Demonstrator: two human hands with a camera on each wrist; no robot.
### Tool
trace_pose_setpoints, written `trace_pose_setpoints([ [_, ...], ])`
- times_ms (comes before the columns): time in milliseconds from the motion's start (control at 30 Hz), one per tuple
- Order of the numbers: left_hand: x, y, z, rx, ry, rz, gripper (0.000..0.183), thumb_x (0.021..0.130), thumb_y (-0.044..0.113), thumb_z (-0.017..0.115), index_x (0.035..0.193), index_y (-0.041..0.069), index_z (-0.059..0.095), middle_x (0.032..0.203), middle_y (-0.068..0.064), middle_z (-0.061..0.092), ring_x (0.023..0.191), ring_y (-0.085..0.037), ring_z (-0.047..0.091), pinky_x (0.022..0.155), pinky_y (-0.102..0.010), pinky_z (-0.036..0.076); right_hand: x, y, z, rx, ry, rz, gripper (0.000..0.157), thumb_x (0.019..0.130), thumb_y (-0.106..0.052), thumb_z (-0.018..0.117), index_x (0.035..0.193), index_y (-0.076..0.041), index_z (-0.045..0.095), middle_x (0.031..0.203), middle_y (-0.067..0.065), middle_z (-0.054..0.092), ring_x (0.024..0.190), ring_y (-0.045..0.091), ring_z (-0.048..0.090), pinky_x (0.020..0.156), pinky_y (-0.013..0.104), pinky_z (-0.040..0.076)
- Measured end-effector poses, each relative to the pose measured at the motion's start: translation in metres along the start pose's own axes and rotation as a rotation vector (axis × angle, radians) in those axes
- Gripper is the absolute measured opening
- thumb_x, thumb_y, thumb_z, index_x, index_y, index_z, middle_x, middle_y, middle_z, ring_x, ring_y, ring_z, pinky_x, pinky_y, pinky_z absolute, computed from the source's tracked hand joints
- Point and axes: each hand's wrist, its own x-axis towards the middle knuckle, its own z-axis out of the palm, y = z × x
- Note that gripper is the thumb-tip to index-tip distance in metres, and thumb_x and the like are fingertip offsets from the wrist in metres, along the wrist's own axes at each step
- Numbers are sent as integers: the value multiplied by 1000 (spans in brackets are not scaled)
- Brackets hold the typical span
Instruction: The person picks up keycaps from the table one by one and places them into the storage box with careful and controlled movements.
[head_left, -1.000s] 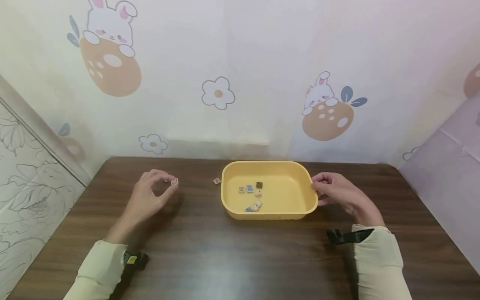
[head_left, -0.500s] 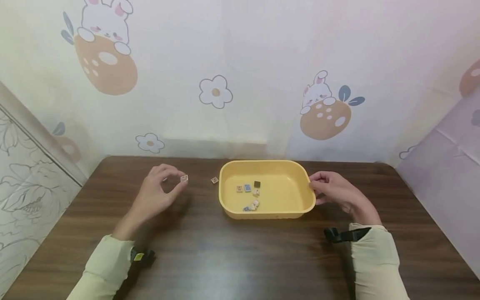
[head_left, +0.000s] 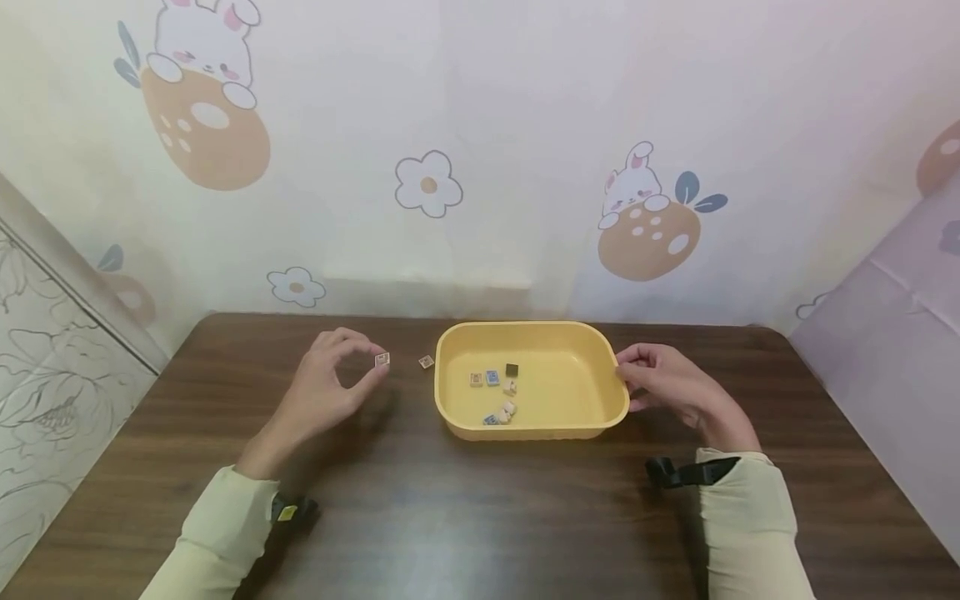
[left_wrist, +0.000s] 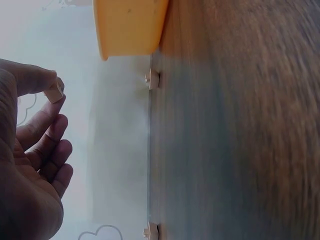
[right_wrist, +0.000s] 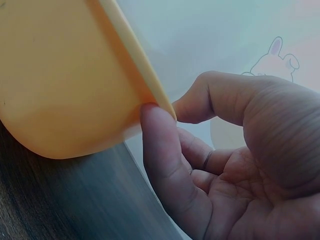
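In the head view my left hand (head_left: 318, 392) pinches a small pale square tile (head_left: 382, 359) between thumb and forefinger, above the table and left of the yellow tub. The left wrist view shows this tile (left_wrist: 55, 92) at the fingertips, the other fingers loosely curled. A similar tile (head_left: 426, 362) lies on the table between that hand and the yellow plastic tub (head_left: 570, 333). My right hand (head_left: 675, 383) grips the tub's right rim, thumb and forefinger on either side of its wall (right_wrist: 145, 65).
Inside the tub lie several small tiles, among them a blue tile (head_left: 492, 378), a dark tile (head_left: 512, 370) and a tan tile (head_left: 476, 380). Another tile (left_wrist: 151, 231) stands on the dark wooden table (head_left: 450, 517) in the left wrist view. A patterned wall covering (head_left: 510, 167) rises behind.
My left hand has moved right with the pinched tile, toward the tub. My right hand keeps its hold on the rim. The whole head view has shifted slightly.
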Motion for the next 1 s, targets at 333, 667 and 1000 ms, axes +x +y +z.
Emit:
trace_pose_setpoints([
  [333, 4, 5, 4, -18, -22, -15, 11, 91, 22, 83, 101, 19, 78, 108, 4, 71, 112, -19, 58, 99, -44, 44, 0, -1, -1, 1, 2, -9, 44, 106, -18, 59, 136, 13, 51, 99, 9, 71, 86, 15, 71, 75, 34, 66],
  [667, 11, 14, 14, -23, -60, -21, 14, 90, 25, 83, 103, 21, 79, 110, 4, 71, 116, -21, 58, 99, -48, 40, -1, -1, -1, -3, 6, -10, 44, 106, -18, 59, 136, 13, 51, 100, 10, 71, 85, 15, 71, 75, 34, 66],
  [1000, 16, 17, 23, -47, -74, 28, 13, 91, 24, 82, 102, 18, 79, 108, 2, 71, 112, -21, 59, 101, -44, 44, 0, 0, 1, 6, 10, -7, 44, 106, -18, 60, 137, 12, 52, 100, 8, 71, 86, 14, 71, 74, 32, 66],
])
